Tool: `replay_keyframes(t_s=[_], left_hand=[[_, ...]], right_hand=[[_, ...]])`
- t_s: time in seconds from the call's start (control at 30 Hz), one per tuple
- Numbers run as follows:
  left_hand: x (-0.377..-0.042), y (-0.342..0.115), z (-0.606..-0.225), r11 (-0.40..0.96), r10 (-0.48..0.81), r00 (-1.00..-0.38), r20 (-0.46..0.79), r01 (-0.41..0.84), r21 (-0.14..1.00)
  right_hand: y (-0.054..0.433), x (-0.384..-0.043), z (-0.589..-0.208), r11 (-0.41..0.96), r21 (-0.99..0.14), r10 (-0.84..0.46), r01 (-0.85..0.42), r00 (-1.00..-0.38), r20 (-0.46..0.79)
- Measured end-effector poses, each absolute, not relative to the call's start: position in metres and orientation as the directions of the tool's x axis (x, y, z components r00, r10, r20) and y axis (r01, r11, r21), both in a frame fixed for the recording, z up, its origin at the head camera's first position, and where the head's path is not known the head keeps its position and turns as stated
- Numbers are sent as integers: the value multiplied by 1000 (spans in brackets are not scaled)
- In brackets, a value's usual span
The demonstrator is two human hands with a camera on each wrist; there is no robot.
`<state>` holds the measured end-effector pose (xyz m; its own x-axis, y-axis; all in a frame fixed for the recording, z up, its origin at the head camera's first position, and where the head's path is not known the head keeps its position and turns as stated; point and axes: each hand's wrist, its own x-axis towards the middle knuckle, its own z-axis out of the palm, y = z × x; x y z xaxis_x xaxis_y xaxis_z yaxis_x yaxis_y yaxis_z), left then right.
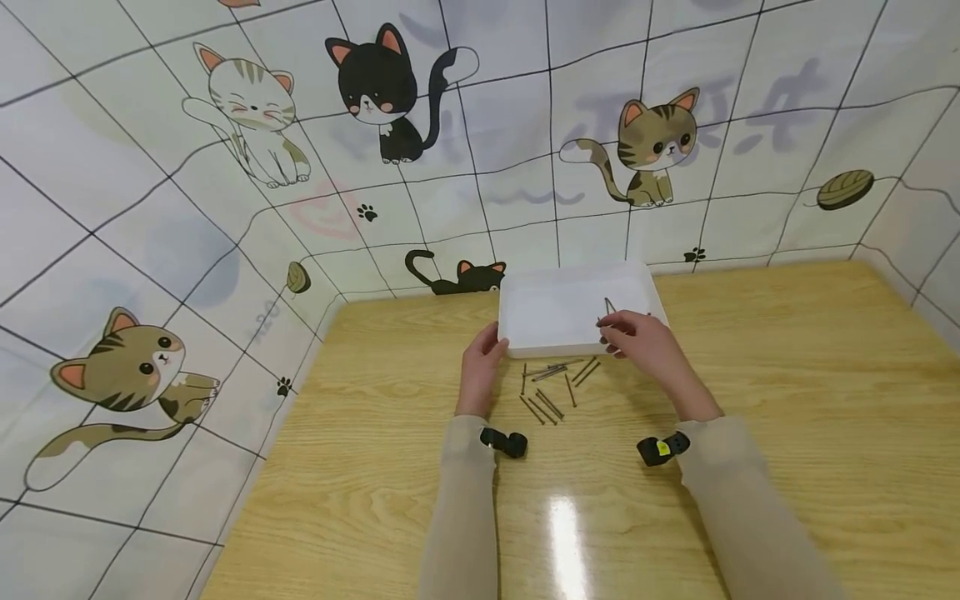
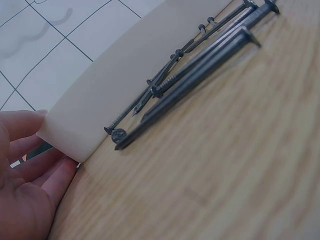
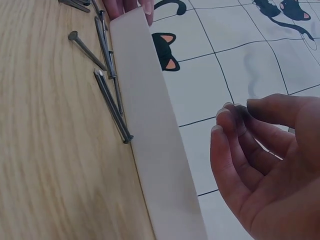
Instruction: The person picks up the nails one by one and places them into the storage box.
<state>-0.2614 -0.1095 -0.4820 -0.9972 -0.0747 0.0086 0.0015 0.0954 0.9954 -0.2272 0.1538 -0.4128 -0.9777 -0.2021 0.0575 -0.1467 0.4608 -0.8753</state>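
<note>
A shallow white tray [image 1: 570, 351] stands at the back of the table. My left hand [image 1: 480, 371] holds its near left corner, thumb at the wall and fingers beneath in the left wrist view. My right hand [image 1: 647, 346] hovers over the tray's right part. Its thumb and fingertips [image 3: 222, 120] are bent close together, and no nail shows between them in the right wrist view. By those fingertips a nail [image 1: 610, 306] appears inside the tray in the head view. Several loose metal nails [image 1: 570, 390] lie on the table before the tray's front wall [image 2: 115, 75].
The wooden table [image 1: 360, 450] reaches a cloth backdrop [image 1: 517, 167] with cartoon cats and grid lines, behind and at both sides. Black straps with small devices [image 1: 507, 442] sit on both wrists, over beige sleeves.
</note>
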Motion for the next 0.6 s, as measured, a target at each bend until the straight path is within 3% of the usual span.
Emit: replay_keyframes(t_s=[0.43, 0.6], left_hand=[[-258, -111, -483, 96, -75, -997, -12, -19, 995], [-262, -110, -485, 76, -57, -998, 31, 26, 997]], right_hand=[[144, -216, -426, 460, -878, -205, -130, -978, 38], [144, -216, -427, 487, -862, -211, -140, -977, 39]])
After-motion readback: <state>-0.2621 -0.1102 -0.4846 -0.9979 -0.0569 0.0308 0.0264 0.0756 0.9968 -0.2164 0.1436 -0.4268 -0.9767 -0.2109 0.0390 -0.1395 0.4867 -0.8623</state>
